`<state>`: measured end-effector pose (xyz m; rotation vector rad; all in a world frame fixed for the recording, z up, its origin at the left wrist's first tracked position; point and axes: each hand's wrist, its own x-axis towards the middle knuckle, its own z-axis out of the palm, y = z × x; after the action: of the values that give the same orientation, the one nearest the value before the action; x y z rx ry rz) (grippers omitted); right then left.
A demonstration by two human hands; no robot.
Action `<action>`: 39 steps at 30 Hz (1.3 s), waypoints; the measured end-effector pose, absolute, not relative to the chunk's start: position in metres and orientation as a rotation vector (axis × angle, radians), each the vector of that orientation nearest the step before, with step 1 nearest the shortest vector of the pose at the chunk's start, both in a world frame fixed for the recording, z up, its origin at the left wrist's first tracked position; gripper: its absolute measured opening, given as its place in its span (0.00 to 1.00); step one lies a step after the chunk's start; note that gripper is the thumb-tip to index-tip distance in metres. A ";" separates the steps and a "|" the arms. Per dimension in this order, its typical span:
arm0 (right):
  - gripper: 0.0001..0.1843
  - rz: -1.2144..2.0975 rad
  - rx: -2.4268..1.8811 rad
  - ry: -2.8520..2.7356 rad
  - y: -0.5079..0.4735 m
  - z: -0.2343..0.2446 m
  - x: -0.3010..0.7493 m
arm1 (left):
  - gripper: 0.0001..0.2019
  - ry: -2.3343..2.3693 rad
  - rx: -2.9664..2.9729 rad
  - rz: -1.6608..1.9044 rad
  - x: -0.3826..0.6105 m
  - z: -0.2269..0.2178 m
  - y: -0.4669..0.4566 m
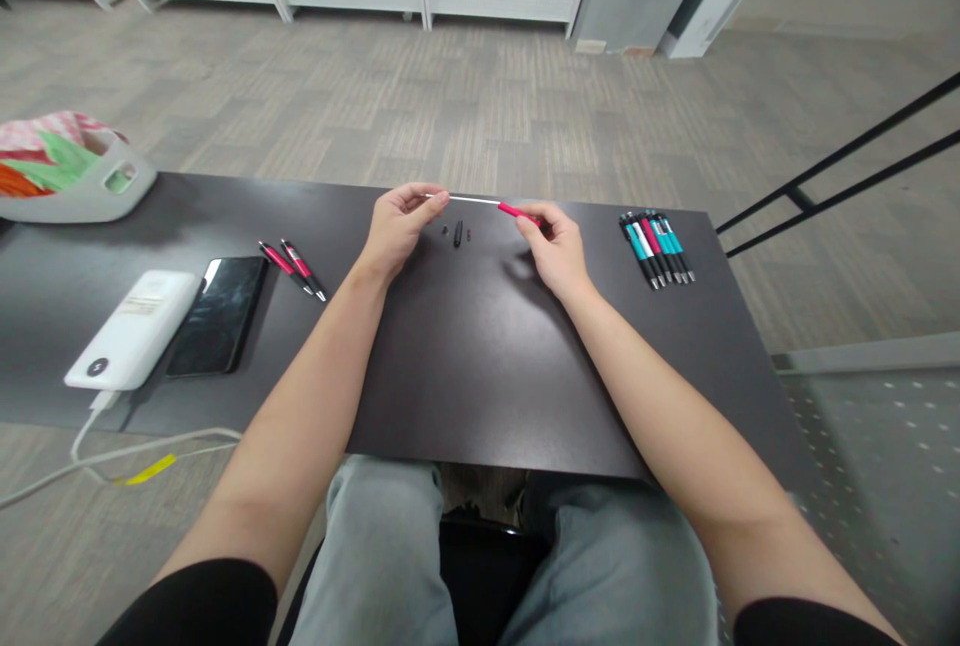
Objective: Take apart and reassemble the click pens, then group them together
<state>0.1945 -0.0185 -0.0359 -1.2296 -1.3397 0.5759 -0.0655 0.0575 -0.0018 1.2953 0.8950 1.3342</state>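
Observation:
Near the far edge of the dark table, my left hand (pixel 401 226) pinches one end of a thin white pen refill (pixel 474 199). The refill's other end meets the open end of a red pen barrel (pixel 519 215), which my right hand (pixel 553 246) grips between thumb and fingers. How deep the refill sits in the barrel I cannot tell. Below the refill, between my hands, lie a black pen grip piece (pixel 457 234) and two tiny dark parts, one on each side of it.
Several teal, white and red pens (pixel 657 248) lie in a row at the right. Two red pens (pixel 292 271) are left of my left arm. Further left lie a black phone (pixel 219 316), a white power bank (pixel 135 326) with its cable, and a basket of cloths (pixel 127 196).

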 end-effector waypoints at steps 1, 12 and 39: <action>0.20 0.571 -1.237 -1.344 -0.019 -0.035 0.194 | 0.37 0.891 1.303 1.322 -0.065 -0.002 0.057; 0.14 0.715 -1.221 -1.537 -0.032 -0.016 0.186 | 0.33 0.764 1.427 1.238 -0.050 -0.001 0.042; 0.24 0.776 -1.230 -1.619 -0.036 -0.012 0.184 | 0.32 0.894 1.559 1.235 -0.035 0.016 0.022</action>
<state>0.1836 -0.0362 -0.0123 -1.2297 -1.6195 0.7756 -0.0350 0.0221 0.0155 1.5594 0.8943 1.2349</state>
